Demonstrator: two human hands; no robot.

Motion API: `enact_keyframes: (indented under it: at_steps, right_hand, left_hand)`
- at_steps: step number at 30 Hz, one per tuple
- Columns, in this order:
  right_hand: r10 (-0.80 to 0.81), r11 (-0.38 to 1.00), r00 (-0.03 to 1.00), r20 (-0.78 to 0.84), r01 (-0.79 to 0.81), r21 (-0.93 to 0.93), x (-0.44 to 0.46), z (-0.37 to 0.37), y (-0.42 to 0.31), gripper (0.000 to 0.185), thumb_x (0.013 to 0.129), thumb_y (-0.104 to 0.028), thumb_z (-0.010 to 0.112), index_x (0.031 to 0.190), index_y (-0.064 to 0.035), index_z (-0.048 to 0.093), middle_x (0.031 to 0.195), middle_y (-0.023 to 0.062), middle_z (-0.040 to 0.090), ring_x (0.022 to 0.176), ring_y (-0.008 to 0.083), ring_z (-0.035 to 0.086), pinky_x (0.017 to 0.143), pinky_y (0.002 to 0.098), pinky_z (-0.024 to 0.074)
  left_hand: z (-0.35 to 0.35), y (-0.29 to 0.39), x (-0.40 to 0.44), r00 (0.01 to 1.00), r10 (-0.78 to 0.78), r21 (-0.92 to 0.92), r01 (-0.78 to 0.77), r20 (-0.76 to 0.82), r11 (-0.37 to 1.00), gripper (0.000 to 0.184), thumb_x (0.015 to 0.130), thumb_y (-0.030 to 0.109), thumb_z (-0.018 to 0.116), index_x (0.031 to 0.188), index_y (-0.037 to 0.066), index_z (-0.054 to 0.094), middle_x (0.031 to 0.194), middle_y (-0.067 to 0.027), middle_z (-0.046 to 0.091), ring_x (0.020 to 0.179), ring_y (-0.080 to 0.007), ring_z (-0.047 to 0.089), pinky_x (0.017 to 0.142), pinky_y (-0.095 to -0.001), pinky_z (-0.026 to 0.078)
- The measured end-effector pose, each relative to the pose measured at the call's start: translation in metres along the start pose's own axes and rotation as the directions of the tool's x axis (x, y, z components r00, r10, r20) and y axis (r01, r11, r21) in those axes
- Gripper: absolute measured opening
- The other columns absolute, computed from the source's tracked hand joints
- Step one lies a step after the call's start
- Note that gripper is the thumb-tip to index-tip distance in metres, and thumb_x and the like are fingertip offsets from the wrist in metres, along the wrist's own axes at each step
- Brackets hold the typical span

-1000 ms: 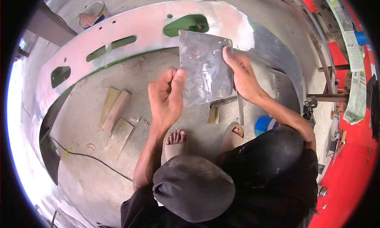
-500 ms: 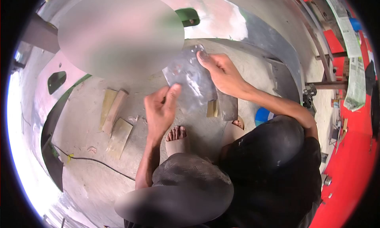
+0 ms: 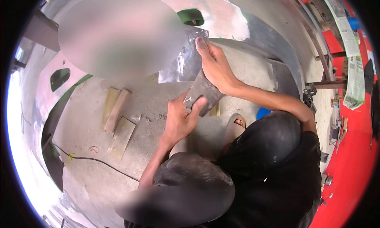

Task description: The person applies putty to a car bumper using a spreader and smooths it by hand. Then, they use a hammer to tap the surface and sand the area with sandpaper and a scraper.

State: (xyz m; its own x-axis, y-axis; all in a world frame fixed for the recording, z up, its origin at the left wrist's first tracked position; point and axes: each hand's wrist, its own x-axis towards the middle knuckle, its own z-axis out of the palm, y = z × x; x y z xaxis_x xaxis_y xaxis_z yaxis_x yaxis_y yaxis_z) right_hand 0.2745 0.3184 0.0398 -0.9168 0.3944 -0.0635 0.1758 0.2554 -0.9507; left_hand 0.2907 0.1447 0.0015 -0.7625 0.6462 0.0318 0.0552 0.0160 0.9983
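Note:
A glossy dark-grey sheet [image 3: 184,66] hangs in front of me, partly covered by a blurred patch. My right hand [image 3: 217,70] is closed on its right side, thumb on top. From beneath that hand a dull dark-grey strip [image 3: 204,93] slants down; whether it joins the glossy sheet I cannot tell. My left hand [image 3: 181,119] pinches the strip's lower end between thumb and fingers. Below the strip, a small tan piece [image 3: 215,109] shows in part.
On the concrete floor to the left lie a wooden block [image 3: 117,110] and flat tan pieces [image 3: 121,137]. A black cable [image 3: 103,162] runs nearby. Ahead curves a pink, white and green panel [image 3: 221,16]. Something blue [image 3: 263,113] sits by my right knee.
My left hand has moved right and closed on the strip's lower end. My right hand has risen slightly, and the glossy sheet has turned and shifted up and left.

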Motion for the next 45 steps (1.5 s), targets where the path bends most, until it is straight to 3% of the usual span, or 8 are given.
enact_keyframes:
  at_steps: [3, 11, 14, 17, 20, 24, 29, 45]
  right_hand:
    - [0.281, 0.953, 0.958, 0.058, -0.286, 0.102, 0.003, -0.009, -0.005, 0.056, 0.100, -0.058, 0.044, 0.093, -0.0052, 0.061, 0.071, -0.0038, 0.053, 0.068, 0.0050, 0.053, 0.063, 0.0224, 0.0436]
    - [0.183, 0.877, 0.978, 0.105, -0.210, 0.432, 0.019, -0.029, -0.009, 0.034, 0.100, -0.020, 0.057, 0.129, -0.0041, 0.052, 0.113, 0.0031, 0.065, 0.098, 0.0128, 0.064, 0.090, 0.0302, 0.0538]
    - [0.175, 0.823, 0.962, 0.208, -0.259, 0.505, 0.015, -0.014, -0.007, 0.039, 0.097, -0.007, 0.055, 0.135, -0.0068, 0.046, 0.116, 0.0044, 0.062, 0.103, 0.0140, 0.062, 0.092, 0.0319, 0.0521]
    - [0.157, 0.857, 0.933, 0.322, -0.291, 0.424, 0.010, 0.000, -0.017, 0.044, 0.093, 0.002, 0.045, 0.136, -0.0086, 0.046, 0.111, 0.0042, 0.060, 0.107, 0.0114, 0.056, 0.093, 0.0286, 0.0499]
    - [0.211, 0.967, 0.952, 0.223, -0.236, 0.093, 0.010, 0.003, -0.032, 0.041, 0.094, -0.001, 0.043, 0.134, -0.0087, 0.049, 0.115, 0.0026, 0.055, 0.096, 0.0090, 0.053, 0.086, 0.0256, 0.0481]
    - [0.085, 0.853, 0.966, 0.244, -0.197, 0.484, 0.013, 0.007, -0.013, 0.037, 0.104, -0.024, 0.038, 0.134, -0.0062, 0.051, 0.098, -0.0005, 0.053, 0.084, 0.0104, 0.049, 0.071, 0.0256, 0.0449]
    - [0.138, 0.517, 0.926, 0.352, -0.370, 0.772, 0.038, -0.014, -0.012, 0.081, 0.099, -0.063, 0.035, 0.146, 0.0027, 0.040, 0.072, -0.0018, 0.049, 0.054, 0.0124, 0.045, 0.047, 0.0308, 0.0381]
    - [0.040, 0.646, 0.952, 0.302, -0.255, 0.720, 0.037, -0.008, -0.004, 0.059, 0.103, -0.047, 0.036, 0.146, -0.0078, 0.043, 0.072, -0.0015, 0.052, 0.059, 0.0110, 0.048, 0.049, 0.0262, 0.0408]
  left_hand:
    - [-0.016, 0.000, -0.002, 0.988, -0.151, -0.014, 0.151, -0.009, 0.988, 0.020, 0.097, 0.018, 0.064, 0.096, -0.002, 0.066, 0.075, 0.0005, 0.062, 0.069, -0.0067, 0.052, 0.060, -0.0266, 0.044]
    - [-0.067, -0.035, -0.027, 0.981, -0.120, -0.469, 0.034, -0.156, 0.882, 0.022, 0.097, 0.013, 0.060, 0.113, -0.002, 0.066, 0.078, 0.0047, 0.059, 0.070, -0.0031, 0.048, 0.064, -0.0205, 0.039]
    - [-0.054, -0.010, -0.016, 0.973, -0.118, -0.469, 0.012, -0.197, 0.883, 0.027, 0.097, 0.010, 0.059, 0.120, -0.003, 0.063, 0.079, 0.0055, 0.060, 0.070, -0.0034, 0.049, 0.066, -0.0210, 0.040]
    - [-0.042, 0.004, -0.006, 0.976, -0.115, -0.081, 0.101, -0.184, 0.992, 0.034, 0.096, 0.008, 0.057, 0.127, -0.005, 0.059, 0.094, -0.0047, 0.066, 0.075, -0.0113, 0.056, 0.069, -0.0249, 0.046]
    - [-0.019, 0.014, 0.020, 0.865, 0.433, 0.297, -0.356, -0.252, 0.886, 0.039, 0.096, 0.007, 0.052, 0.134, -0.004, 0.054, 0.119, -0.0183, 0.061, 0.098, -0.0244, 0.061, 0.087, -0.0377, 0.047]
    - [0.000, 0.036, 0.025, 0.885, 0.459, 0.472, -0.375, -0.074, 0.798, 0.050, 0.092, 0.004, 0.053, 0.141, -0.002, 0.048, 0.125, -0.0236, 0.054, 0.104, -0.0364, 0.056, 0.092, -0.0432, 0.046]
    - [0.007, 0.038, 0.030, 0.817, 0.565, 0.437, -0.551, 0.110, 0.711, 0.066, 0.076, -0.001, 0.063, 0.141, 0.003, 0.050, 0.128, -0.0212, 0.055, 0.111, -0.0395, 0.056, 0.093, -0.0428, 0.049]
    - [0.031, 0.031, 0.024, 0.639, 0.769, 0.538, -0.657, 0.026, 0.528, 0.060, 0.071, -0.008, 0.065, 0.130, -0.003, 0.058, 0.124, -0.0218, 0.056, 0.102, -0.0385, 0.061, 0.083, -0.0431, 0.052]
